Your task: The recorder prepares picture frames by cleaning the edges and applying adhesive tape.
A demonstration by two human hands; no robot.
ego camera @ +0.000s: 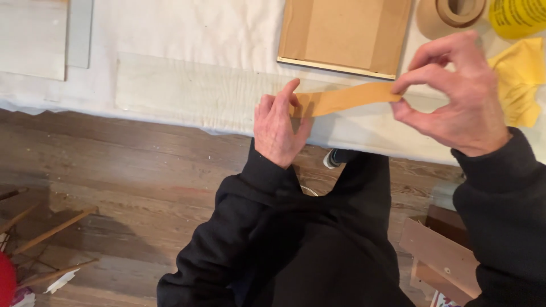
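- Brown paper tape strip (pixel 347 98) is stretched taut between both hands, above the white-covered table edge (pixel 170 96).
- Left hand (pixel 277 129) pinches one end; right hand (pixel 455 94) pinches the other.
- Risk: slack may fold the strip onto itself; uneven pull may tear it.

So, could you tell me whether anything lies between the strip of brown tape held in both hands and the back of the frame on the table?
Nothing visible: the brown tape strip, pinched by left hand and right hand, hangs just short of the frame back, with only bare white cloth between.
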